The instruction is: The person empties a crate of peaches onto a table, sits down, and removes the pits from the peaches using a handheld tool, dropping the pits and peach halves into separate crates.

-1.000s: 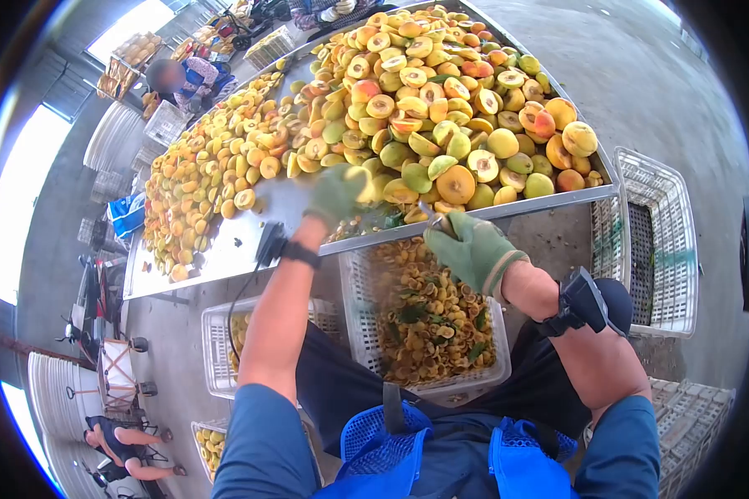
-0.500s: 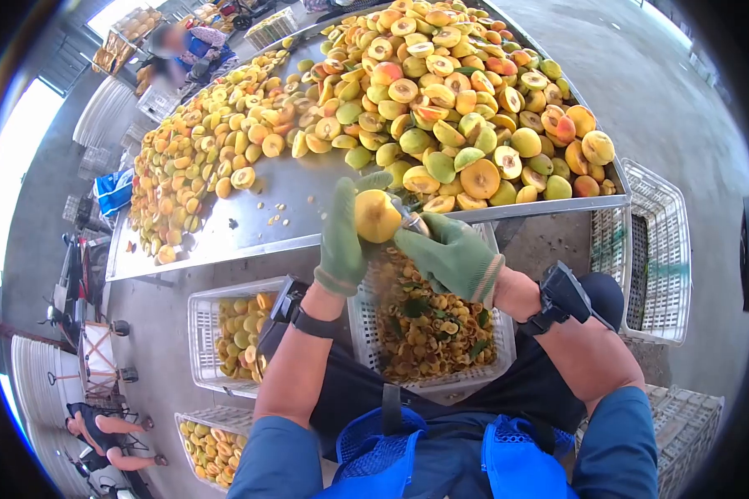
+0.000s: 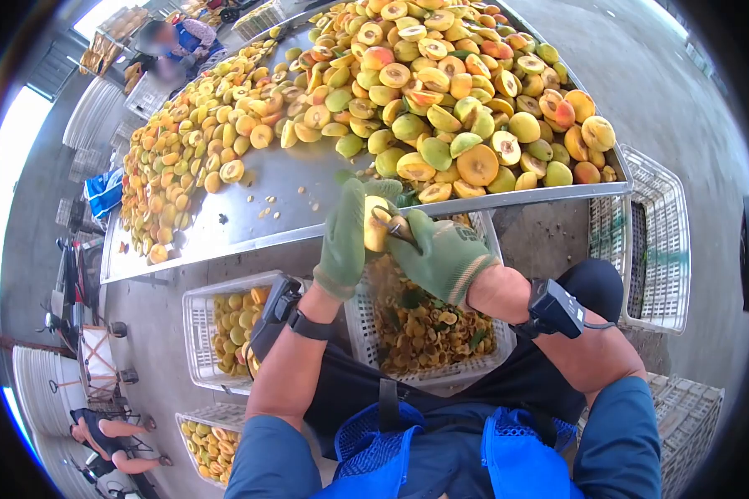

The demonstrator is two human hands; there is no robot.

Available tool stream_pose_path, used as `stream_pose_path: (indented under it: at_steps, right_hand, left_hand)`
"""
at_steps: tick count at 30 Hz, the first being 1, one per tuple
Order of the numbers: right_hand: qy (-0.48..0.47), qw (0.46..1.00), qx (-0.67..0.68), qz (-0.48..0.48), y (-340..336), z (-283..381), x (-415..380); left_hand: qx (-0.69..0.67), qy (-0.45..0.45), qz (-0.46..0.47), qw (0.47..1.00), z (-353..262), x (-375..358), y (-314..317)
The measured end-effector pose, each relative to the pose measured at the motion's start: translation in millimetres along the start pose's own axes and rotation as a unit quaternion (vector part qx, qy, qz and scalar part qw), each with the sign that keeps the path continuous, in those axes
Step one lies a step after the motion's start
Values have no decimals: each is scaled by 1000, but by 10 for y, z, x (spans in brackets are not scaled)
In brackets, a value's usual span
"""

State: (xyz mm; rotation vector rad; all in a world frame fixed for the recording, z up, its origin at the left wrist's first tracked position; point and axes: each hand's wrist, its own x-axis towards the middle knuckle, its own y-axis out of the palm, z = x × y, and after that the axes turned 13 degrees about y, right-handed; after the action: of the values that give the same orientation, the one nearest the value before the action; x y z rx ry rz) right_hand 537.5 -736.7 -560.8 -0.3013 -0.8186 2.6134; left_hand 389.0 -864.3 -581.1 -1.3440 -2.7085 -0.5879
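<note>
In a green glove, my left hand (image 3: pixel 342 241) is closed around a yellow peach half (image 3: pixel 375 224), its cut face turned toward the right. My right hand (image 3: pixel 443 259), gloved alike, grips a small metal-bladed hand tool (image 3: pixel 399 228). The tool's end meets the cut face at the pit; its exact tip is hard to make out. Both hands are just off the near edge of a metal table (image 3: pixel 262 190). Beneath them stands a white crate (image 3: pixel 359 337) filled with pits, scraps and leaves (image 3: pixel 433 333).
A large heap of halved peaches (image 3: pixel 441 91) covers much of the table. Crates of peaches (image 3: pixel 235 328) stand at left, and white crates (image 3: pixel 662 249) at right. One person (image 3: pixel 187 41) sits beyond the table; another person (image 3: pixel 108 432) is at lower left.
The peach half has been turned so its cut face now shows toward the right. My right hand has rolled over, and the tool has moved slightly left and down against the fruit.
</note>
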Motion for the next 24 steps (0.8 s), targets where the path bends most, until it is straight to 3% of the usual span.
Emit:
stream_pose_path:
  at_steps: [11, 14, 17, 20, 23, 24]
  right_hand:
    - [-72, 989, -118, -57, -81, -42, -100]
    - [-55, 989, -133, -43, -73, -59, -106]
    - [-45, 989, -138, -27, -119, 23, -176]
    - [20, 994, -104, 31, -145, 92, -201]
    - [45, 994, -74, 64, -174, 143, -204]
    - [15, 996, -57, 74, -136, 85, -175]
  left_hand:
    - [50, -22, -29, 998, -81, 29, 200]
    - [85, -13, 9, 996, -89, 18, 155]
    - [225, 69, 43, 971, -102, -31, 153]
    - [185, 72, 26, 980, -160, -92, 258]
    - [236, 131, 23, 963, -117, -137, 243]
    - [248, 150, 20, 957, -105, -144, 238]
